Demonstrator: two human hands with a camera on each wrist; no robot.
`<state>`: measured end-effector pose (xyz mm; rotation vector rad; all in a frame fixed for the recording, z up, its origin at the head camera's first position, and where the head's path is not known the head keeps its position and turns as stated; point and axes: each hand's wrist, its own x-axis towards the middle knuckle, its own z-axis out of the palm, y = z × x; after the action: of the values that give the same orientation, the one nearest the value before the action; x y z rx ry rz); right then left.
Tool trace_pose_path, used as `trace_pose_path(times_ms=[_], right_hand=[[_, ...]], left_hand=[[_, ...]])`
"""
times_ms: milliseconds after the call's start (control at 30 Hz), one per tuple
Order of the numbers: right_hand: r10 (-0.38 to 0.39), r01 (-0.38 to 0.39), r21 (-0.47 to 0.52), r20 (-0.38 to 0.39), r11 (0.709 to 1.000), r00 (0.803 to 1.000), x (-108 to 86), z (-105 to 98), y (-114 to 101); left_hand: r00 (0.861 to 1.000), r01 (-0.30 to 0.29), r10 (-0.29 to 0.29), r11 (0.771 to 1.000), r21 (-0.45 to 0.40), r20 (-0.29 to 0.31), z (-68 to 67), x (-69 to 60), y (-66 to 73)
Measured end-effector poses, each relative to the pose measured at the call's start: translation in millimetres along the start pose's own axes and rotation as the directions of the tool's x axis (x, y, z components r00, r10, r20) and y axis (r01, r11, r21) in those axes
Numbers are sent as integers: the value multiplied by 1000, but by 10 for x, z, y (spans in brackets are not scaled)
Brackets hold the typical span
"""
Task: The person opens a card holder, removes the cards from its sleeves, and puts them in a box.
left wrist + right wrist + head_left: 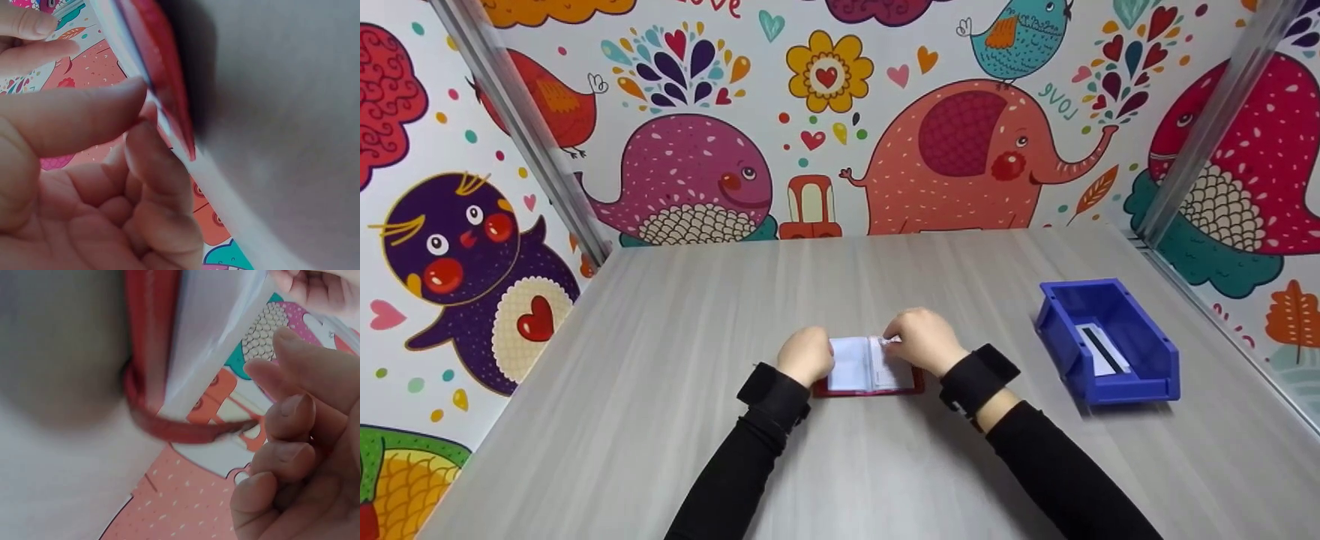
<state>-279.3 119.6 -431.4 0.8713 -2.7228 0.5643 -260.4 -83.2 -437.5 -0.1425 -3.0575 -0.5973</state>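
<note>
A red card holder (851, 393) lies spread on the table, its clear and whitish sleeves (851, 364) facing up. My left hand (808, 355) is at its left side; in the left wrist view the thumb and forefinger pinch the holder's edge (174, 107). Over the right-hand sleeves is my right hand (926, 341), near their top edge. Its thumb and forefinger (306, 360) stand apart in the right wrist view, the other fingers loosely bent, with nothing seen between them. A red strap (174, 429) sticks out from the holder below those fingers.
A blue bin (1132, 390) stands to the right, holding white cards (1099, 349), the top one with a black stripe. Walls (825, 150) with cartoon animals and metal posts (532, 142) border the grey table (660, 322) at the back and sides.
</note>
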Motion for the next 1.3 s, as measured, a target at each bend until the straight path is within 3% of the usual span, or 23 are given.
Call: trace_pose_path(times_ms=[133, 600, 1167, 1300], right_hand=[[44, -44, 4, -4, 999, 999, -10, -27, 78], [76, -76, -18, -8, 997, 997, -31, -35, 239], [105, -103, -56, 28, 993, 994, -40, 50, 290], [117, -114, -66, 34, 991, 993, -37, 68, 280]], left_hand=[[1000, 5, -5, 1000, -2, 9, -1, 5, 0], [1000, 6, -6, 1000, -1, 17, -3, 9, -9], [999, 30, -30, 1000, -7, 25, -1, 16, 8], [1000, 13, -13, 1000, -1, 17, 0, 7, 1]])
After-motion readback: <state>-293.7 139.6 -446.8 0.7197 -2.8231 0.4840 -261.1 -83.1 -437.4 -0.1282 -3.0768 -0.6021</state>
